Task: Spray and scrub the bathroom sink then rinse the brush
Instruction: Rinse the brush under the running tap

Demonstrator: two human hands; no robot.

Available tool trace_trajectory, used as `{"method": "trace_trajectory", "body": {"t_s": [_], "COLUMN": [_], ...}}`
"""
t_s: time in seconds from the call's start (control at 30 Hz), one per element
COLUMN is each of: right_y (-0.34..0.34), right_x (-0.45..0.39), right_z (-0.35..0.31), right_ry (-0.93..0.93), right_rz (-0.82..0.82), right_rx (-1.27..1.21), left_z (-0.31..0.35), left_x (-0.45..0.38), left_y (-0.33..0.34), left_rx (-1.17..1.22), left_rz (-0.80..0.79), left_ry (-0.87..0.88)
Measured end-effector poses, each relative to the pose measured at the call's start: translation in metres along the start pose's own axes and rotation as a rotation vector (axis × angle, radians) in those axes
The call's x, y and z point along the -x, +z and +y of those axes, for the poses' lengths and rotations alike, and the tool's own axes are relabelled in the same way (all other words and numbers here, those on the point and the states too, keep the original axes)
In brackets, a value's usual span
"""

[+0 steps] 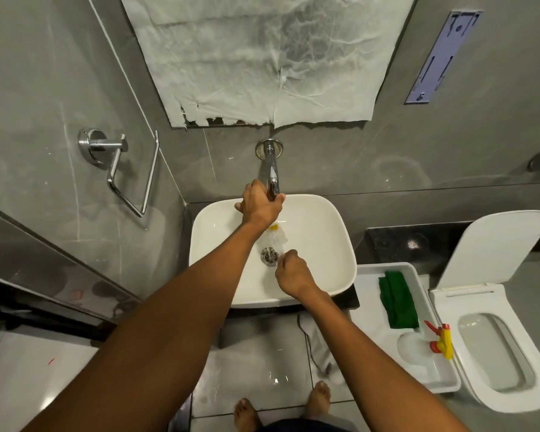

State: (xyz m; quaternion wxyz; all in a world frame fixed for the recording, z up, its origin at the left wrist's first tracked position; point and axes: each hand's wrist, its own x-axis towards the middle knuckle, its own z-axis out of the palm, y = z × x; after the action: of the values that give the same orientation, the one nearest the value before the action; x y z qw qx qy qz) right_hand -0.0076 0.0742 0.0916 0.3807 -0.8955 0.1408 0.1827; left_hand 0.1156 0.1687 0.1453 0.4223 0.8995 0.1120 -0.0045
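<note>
White sink (325,232): brush (276,236) lies over the drain.
Left hand (261,204): grasping the tap (272,173).
Right hand (292,274): clenched on the brush handle.
Tray (371,275): spray bottle (441,341), green cloth (398,300).

Left hand (260,204) on tap (272,173)

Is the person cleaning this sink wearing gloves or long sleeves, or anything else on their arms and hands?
No. Both the left hand and the right hand are bare, with no gloves. The forearms show no sleeves as far up as the picture reaches, and no watch, bracelet or ring can be seen. The feet at the bottom edge are bare too, and a strip of dark clothing shows just above them.
</note>
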Motion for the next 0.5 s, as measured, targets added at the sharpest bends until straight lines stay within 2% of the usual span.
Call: {"method": "trace_trajectory", "body": {"t_s": [0.1, 0.23, 0.4, 0.5], "right_y": [0.003, 0.012, 0.008, 0.004], "right_x": [0.002, 0.010, -0.001, -0.005], "right_z": [-0.002, -0.002, 0.002, 0.007], "right_ry": [-0.005, -0.086, -0.002, -0.021], "right_rz": [0.049, 0.232, 0.167, 0.143], "right_rx": [-0.076, -0.143, -0.099, -0.023], "left_z": [0.003, -0.001, -0.002, -0.003], "left_x": [-0.001, -0.006, -0.006, -0.006], "left_y": [0.000, -0.008, -0.006, -0.006], "left_rx": [-0.031, -0.095, -0.155, -0.161], "left_rz": [-0.003, -0.027, 0.007, 0.018], "left_ry": [-0.005, 0.039, 0.054, 0.060]}}
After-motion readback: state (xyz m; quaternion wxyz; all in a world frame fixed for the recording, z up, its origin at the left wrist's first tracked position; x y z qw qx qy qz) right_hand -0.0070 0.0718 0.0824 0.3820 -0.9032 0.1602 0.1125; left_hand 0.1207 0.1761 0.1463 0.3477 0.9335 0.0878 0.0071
